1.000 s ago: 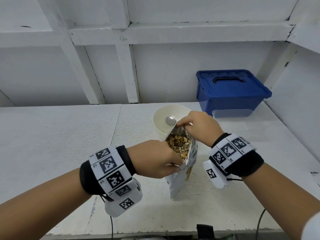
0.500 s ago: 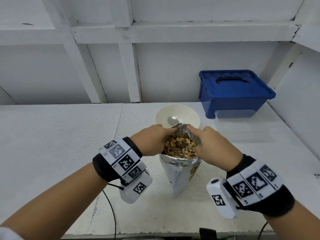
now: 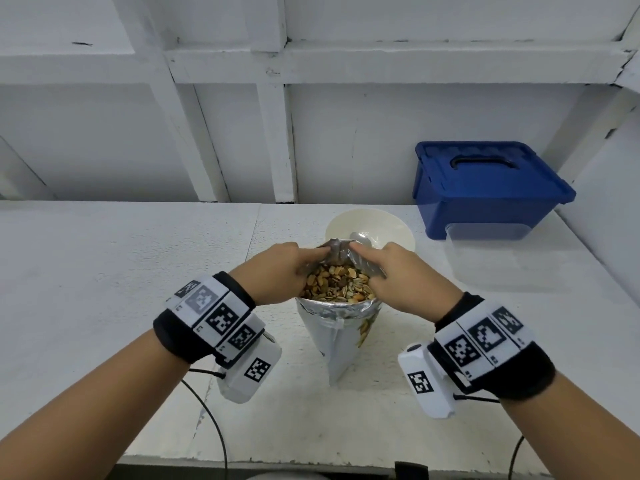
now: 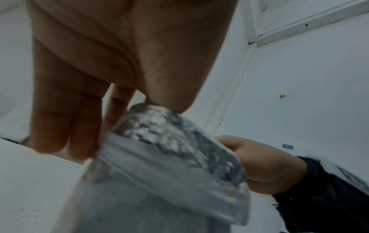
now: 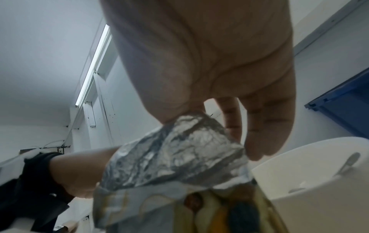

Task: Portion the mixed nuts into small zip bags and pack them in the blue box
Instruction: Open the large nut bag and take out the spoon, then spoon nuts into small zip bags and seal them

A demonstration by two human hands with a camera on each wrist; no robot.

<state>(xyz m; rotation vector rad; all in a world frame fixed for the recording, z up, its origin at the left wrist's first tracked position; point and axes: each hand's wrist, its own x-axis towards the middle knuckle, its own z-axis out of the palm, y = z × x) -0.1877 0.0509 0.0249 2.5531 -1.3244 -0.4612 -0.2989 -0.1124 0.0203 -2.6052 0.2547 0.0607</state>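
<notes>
A foil-lined bag of mixed nuts point(image 3: 337, 337) stands upright on the white table, its mouth rolled down and wide, with nuts point(image 3: 337, 284) showing inside. My left hand point(image 3: 277, 271) pinches the folded foil rim point(image 4: 159, 135) on the left. My right hand point(image 3: 398, 275) pinches the rim point(image 5: 175, 149) on the right. Both thumbs meet at the far edge of the mouth. Just behind the bag sits a cream bowl point(image 3: 398, 228) with a metal spoon point(image 3: 360, 237) in it. The blue box point(image 3: 485, 188) stands lidded at the back right.
The white table point(image 3: 104, 289) stretches wide to the left and ends at a front edge point(image 3: 277, 460) near me. A white wall with beams rises behind. Cables hang from both wrist cameras by the front edge.
Both hands shifted from the bag's near side to opposite sides of its mouth, folding the foil rim outward. The mouth now stands wider and rounder.
</notes>
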